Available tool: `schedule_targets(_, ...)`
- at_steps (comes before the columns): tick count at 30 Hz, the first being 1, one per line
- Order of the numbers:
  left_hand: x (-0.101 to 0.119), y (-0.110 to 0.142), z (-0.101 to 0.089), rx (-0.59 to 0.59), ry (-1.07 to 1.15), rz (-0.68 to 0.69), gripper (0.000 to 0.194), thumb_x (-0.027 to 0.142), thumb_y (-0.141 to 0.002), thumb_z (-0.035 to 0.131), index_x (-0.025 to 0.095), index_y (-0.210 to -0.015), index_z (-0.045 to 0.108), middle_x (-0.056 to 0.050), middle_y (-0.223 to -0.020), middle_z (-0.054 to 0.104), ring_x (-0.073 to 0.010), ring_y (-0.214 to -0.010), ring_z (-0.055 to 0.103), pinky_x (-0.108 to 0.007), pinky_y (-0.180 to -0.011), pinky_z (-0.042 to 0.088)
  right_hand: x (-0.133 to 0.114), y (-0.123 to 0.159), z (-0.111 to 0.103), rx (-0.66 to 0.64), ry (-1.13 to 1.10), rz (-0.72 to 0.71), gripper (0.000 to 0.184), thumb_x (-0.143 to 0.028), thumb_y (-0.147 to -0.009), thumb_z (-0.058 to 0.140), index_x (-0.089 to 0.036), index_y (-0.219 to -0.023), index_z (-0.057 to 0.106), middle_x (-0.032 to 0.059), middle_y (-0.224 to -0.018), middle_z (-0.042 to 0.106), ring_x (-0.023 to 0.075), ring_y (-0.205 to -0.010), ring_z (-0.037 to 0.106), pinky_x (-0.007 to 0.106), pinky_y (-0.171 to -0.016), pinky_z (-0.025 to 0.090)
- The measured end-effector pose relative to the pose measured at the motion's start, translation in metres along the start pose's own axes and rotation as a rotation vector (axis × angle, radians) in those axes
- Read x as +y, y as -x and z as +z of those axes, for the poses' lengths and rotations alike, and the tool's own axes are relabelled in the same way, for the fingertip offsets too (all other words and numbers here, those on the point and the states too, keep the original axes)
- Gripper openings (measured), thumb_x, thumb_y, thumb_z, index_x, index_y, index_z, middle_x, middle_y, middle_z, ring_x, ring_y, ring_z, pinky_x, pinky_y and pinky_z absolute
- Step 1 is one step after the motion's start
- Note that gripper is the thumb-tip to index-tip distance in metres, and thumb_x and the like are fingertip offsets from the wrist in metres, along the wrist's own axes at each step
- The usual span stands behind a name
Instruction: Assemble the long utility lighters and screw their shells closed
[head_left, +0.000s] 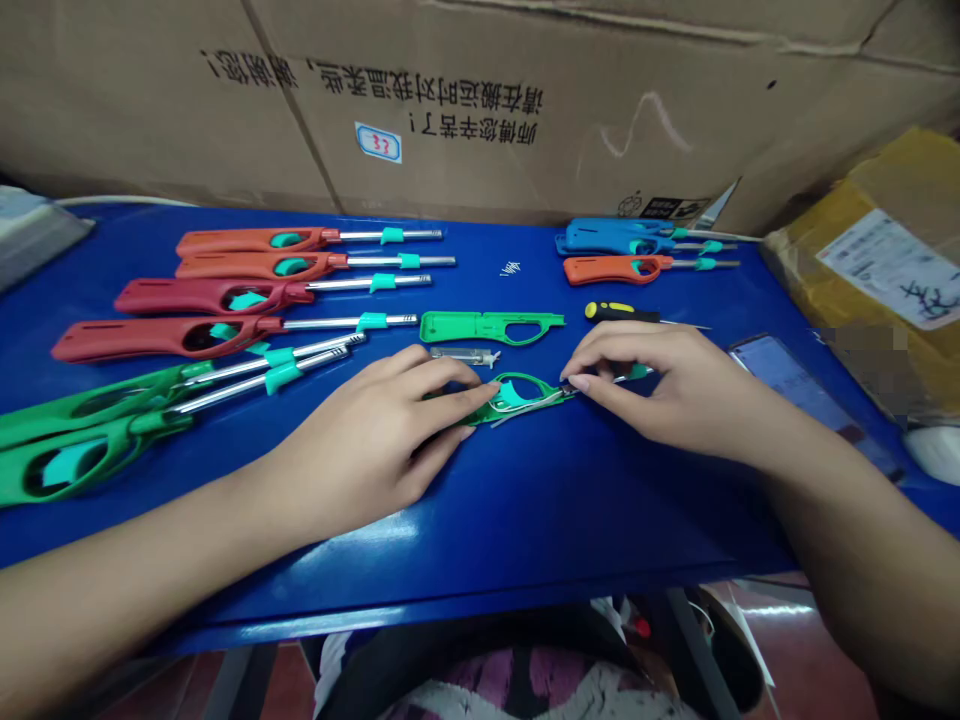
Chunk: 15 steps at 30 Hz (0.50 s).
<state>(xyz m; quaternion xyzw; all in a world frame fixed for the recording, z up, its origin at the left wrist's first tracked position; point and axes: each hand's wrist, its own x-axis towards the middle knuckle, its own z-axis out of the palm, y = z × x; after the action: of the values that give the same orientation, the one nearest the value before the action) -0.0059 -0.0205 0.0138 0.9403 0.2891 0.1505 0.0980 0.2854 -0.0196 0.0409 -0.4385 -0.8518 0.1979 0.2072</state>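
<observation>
On a blue tabletop (pixel 480 540), an opened green lighter (pixel 514 391) lies lengthwise near the middle, slightly closer to the front edge than to the far one. The left hand (pixel 390 430) grasps its handle end between thumb and fingers. The right hand (pixel 667 390) pinches it with thumb and fingertips where the handle meets the metal tube, which runs under that palm. A white wire (pixel 517 408) crosses the handle beside the turquoise trigger.

Just beyond, toward the far edge, lie a clear fuel tank (pixel 457 356) and a loose green half-shell (pixel 480 326), its hollow side up. To their right rests a yellow-and-black screwdriver (pixel 616 312).

Along the left side, tubes pointing right, lie two orange lighters (pixel 255 240) nearest the far edge, then two red lighters (pixel 169 338), then two green lighters (pixel 142 432) reaching the left edge. Toward the far right corner are blue lighters (pixel 611 236), with a single orange lighter (pixel 611 268) just in front. A phone (pixel 795 385) lies by the right edge, partly behind the right forearm. A yellow-taped box (pixel 885 200) stands at the far right corner, and a large cardboard box (pixel 465 100) rises along the far edge.
</observation>
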Motion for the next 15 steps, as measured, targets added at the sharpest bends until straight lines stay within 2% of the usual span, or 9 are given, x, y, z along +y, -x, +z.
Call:
schedule_targets(6,0.001,0.0,0.0,0.008,-0.01,0.015,0.038,0.021,-0.1,0.051,0.02,-0.136,0.061,-0.009,-0.126,0.065,-0.0258,-0.106,0.057,-0.042,-0.092,0.051,0.008,0.002,-0.009,-0.104,0.156,-0.077,0.01,-0.025,-0.088,0.068,-0.023,-0.098,0.069,0.0028,-0.099,0.073,0.0213,-0.094,0.067,0.037,-0.088,0.046)
schedule_targets(8,0.0,-0.001,0.001,0.007,-0.01,0.017,0.038,0.021,-0.1,0.05,0.02,-0.137,0.061,-0.009,-0.126,0.065,-0.0258,-0.106,0.057,-0.042,-0.092,0.051,0.011,0.002,-0.01,-0.128,0.163,-0.088,0.005,-0.025,-0.091,0.065,-0.023,-0.095,0.069,0.0019,-0.096,0.074,0.02,-0.091,0.067,0.037,-0.087,0.044)
schedule_targets(15,-0.001,-0.001,0.001,0.021,-0.013,0.025,0.036,0.022,-0.1,0.051,0.02,-0.134,0.063,-0.009,-0.125,0.065,-0.0251,-0.106,0.058,-0.041,-0.093,0.051,0.011,0.001,-0.008,-0.133,0.171,-0.118,0.008,-0.024,-0.096,0.063,-0.023,-0.092,0.07,0.0002,-0.093,0.075,0.0175,-0.088,0.069,0.035,-0.086,0.043)
